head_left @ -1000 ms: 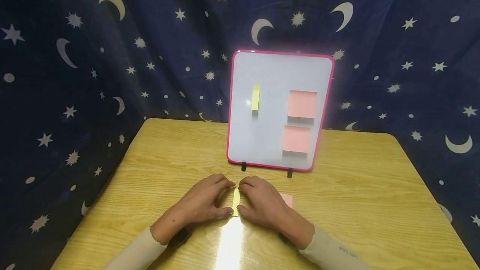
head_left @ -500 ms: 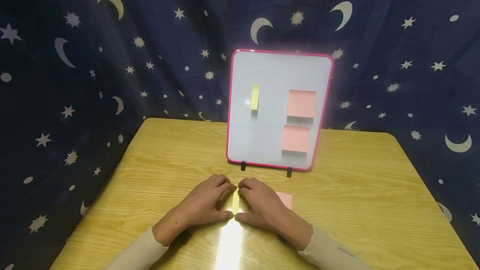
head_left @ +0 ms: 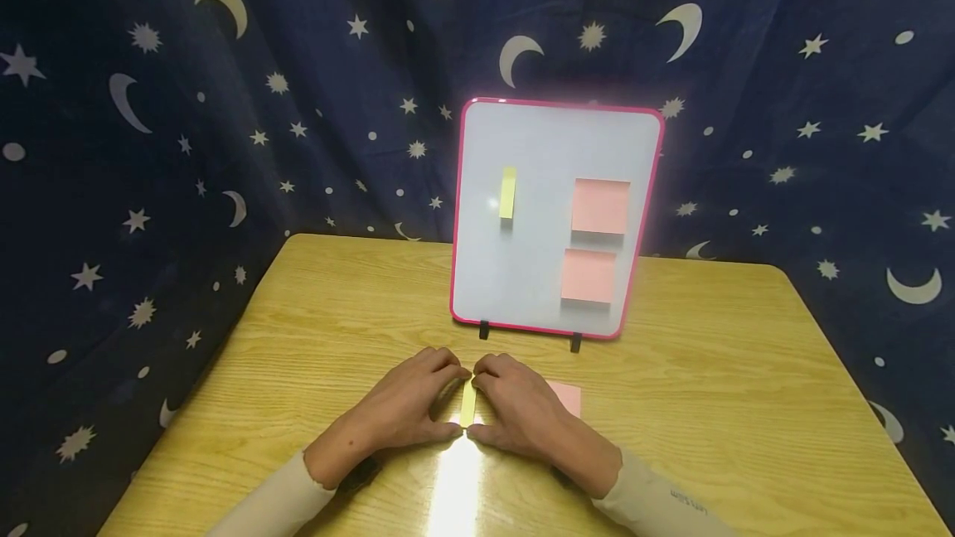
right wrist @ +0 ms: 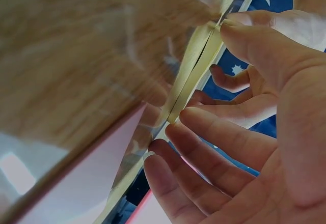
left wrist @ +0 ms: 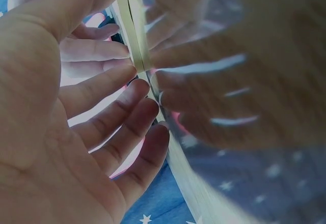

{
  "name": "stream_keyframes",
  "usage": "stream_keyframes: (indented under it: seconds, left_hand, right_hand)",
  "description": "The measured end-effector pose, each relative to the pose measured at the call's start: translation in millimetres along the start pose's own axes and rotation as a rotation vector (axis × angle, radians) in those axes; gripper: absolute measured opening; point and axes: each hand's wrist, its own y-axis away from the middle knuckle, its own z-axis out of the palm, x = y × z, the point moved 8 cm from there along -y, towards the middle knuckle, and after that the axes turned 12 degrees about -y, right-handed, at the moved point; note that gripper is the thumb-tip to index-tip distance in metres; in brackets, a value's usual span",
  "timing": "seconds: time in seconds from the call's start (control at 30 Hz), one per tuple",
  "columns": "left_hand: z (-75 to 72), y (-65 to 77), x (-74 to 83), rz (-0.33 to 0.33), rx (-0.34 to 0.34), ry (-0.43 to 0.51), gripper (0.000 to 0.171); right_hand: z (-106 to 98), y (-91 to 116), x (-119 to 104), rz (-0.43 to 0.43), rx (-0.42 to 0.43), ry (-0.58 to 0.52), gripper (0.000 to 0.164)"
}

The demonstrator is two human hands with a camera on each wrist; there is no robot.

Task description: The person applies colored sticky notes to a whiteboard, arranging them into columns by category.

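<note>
Near the front middle of the table, a narrow yellow sticky note [head_left: 468, 404] lies between my hands, long side pointing away from me. My left hand [head_left: 403, 404] holds it from the left, thumb at the near end and index fingertip at the far end. From the other side my right hand [head_left: 525, 404] pinches the same two ends. The wrist views show the yellow strip [right wrist: 201, 71] edge-on, low over its reflection in the glossy tabletop. Fingertips of both hands meet at its ends. The remaining fingers are loosely bent. A pink sticky note [head_left: 567, 398] is partly hidden behind my right hand.
A pink-framed whiteboard [head_left: 537, 147] stands upright behind my hands on small black feet [head_left: 484, 330]. It bears a yellow strip note [head_left: 507, 193] on the left and two pink notes [head_left: 600, 207] on the right. A dark star-and-moon curtain [head_left: 336, 106] hangs behind the wooden table [head_left: 709, 404].
My right thumb has slid from the strip's side to its near end, close to the left thumb. The strip has shifted slightly left. In the last half second almost nothing moved.
</note>
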Motion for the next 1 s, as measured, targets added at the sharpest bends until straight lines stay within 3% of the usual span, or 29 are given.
stream_keyframes:
  seconds: [0.8, 1.0]
  left_hand:
    - [-2.9, 3.2, -1.6, 0.031, -0.006, 0.042, 0.055]
    - [-2.6, 2.8, -2.1, 0.029, -0.009, 0.042, 0.052]
  right_hand:
    - [-1.9, 1.1, -3.8, -0.030, 0.022, -0.001, 0.047]
    - [-2.6, 0.6, -6.7, -0.046, 0.047, -0.029, 0.033]
